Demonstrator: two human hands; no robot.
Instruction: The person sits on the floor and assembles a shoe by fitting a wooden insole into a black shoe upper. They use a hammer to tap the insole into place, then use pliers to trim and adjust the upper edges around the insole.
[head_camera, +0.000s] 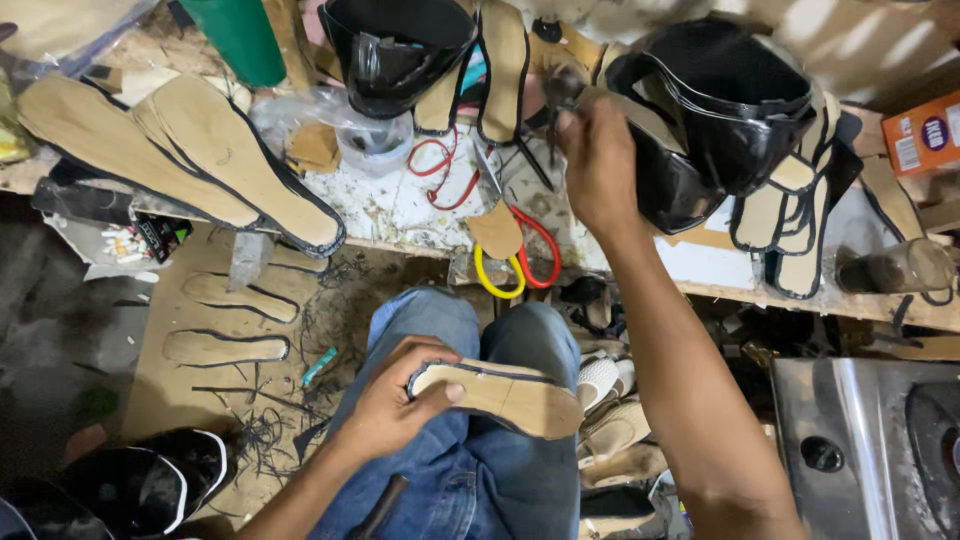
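While the left hand (385, 410) grips a tan insole (505, 395) by its heel end over the lap, fingers curled under and thumb on top, the insole's toe points right, above the jeans (480, 470). Its edge is bound in black, and it lies roughly level. The right hand (600, 165) is raised over the table (400, 205), fingers closed round a small dark tool (562, 88); what kind of tool cannot be told. The two hands are well apart.

Just left of the right hand lie scissors: one pair with yellow and red handles (515, 260) hanging over the table's front edge, partly under a tan leather scrap (497, 232), and a red-handled pair (445, 170) further back. Right of the hand stands a glossy black shoe upper (735, 120), with black-edged strap pieces (790, 225) stacked below it. A second black upper (395, 50) stands at the back, beside a clear plastic cup (375, 145) and a green cylinder (240, 35).

At far left, large tan insoles (190, 150) overlap on the table. Below them, on the floor (190, 390), lie two smaller insoles (228, 320) among black trimmings. A metal box (865, 450) occupies the lower right corner, and an orange carton (925, 130) sits at the right edge.
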